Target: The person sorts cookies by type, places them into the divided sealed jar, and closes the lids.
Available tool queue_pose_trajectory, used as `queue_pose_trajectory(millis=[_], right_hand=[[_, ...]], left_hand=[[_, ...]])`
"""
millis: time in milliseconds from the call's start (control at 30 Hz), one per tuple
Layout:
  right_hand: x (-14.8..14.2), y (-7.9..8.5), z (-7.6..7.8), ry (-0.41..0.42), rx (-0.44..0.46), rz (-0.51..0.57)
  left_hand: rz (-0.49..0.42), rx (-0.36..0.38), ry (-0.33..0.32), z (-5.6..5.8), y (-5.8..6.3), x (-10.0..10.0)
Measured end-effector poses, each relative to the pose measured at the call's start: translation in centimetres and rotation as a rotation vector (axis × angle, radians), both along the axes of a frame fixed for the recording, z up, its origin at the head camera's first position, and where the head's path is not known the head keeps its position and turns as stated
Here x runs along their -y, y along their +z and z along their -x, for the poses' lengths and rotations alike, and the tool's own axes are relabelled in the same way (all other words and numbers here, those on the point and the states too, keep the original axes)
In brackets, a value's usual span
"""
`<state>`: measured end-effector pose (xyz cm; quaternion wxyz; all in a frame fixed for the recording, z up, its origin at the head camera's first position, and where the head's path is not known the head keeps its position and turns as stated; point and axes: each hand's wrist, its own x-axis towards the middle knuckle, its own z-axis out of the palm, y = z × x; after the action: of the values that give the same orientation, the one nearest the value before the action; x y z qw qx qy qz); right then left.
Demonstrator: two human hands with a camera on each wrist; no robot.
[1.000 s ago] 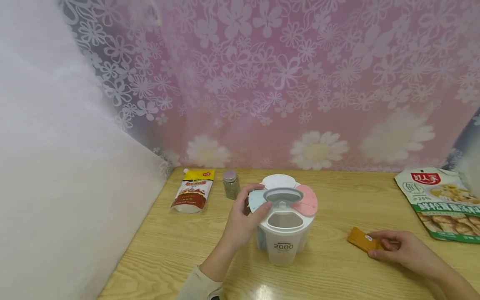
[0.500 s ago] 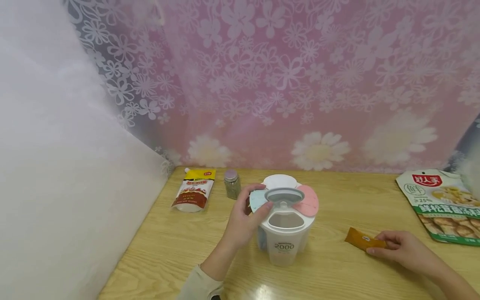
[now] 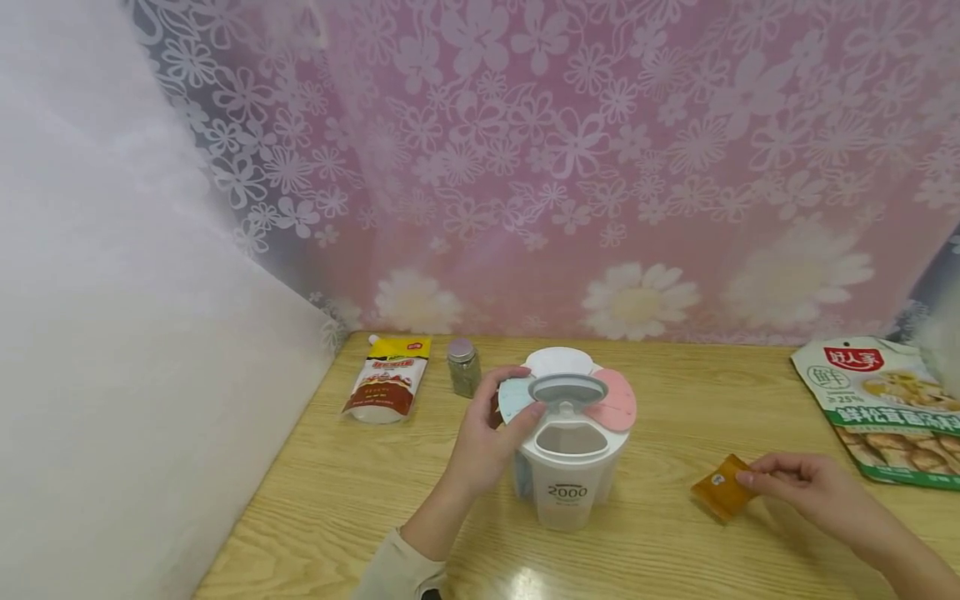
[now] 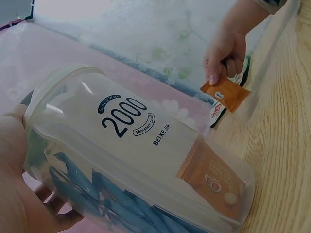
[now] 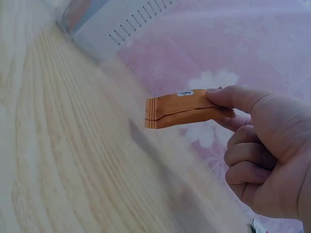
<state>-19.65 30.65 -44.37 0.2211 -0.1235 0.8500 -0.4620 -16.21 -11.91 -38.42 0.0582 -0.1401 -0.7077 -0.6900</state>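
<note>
A clear storage container marked 2000 stands on the wooden table, its top fitted with white, pink and pale blue petal lids. The grey front lid is flipped up, leaving that compartment open. With thumb and fingers, my left hand grips the container's top at the left. Inside, the left wrist view shows an orange packet at the bottom of one compartment and several blue sachets in another. My right hand pinches another small orange packet by one end, just above the table and right of the container.
A spouted pouch with a yellow top lies at the back left. Beside it stands a small jar with a purplish lid. A large green and white food bag lies at the far right. A pink floral sheet hangs behind the table.
The orange packet has turned in my right hand, its labelled face now tilted toward the head camera, and it looks slightly raised. My left hand and the container have stayed in place.
</note>
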Motion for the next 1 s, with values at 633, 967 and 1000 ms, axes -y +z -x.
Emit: queue_pose_trajectory(millis=[633,967,1000], right_hand=[[4.0,3.6,-2.0,-0.262,-0.177,0.171],[6.2,5.3,-3.0,-0.181,-0.297,0.607],[6.4,5.4,-3.0,-0.166,-0.298,0.646]], left_hand=[[-0.001,-0.017,0.013,0.0,0.1,-0.2],[0.006,-0.004,0.018,0.0,-0.1,-0.2],[0.004,0.0,0.02,-0.1,-0.1,-0.2]])
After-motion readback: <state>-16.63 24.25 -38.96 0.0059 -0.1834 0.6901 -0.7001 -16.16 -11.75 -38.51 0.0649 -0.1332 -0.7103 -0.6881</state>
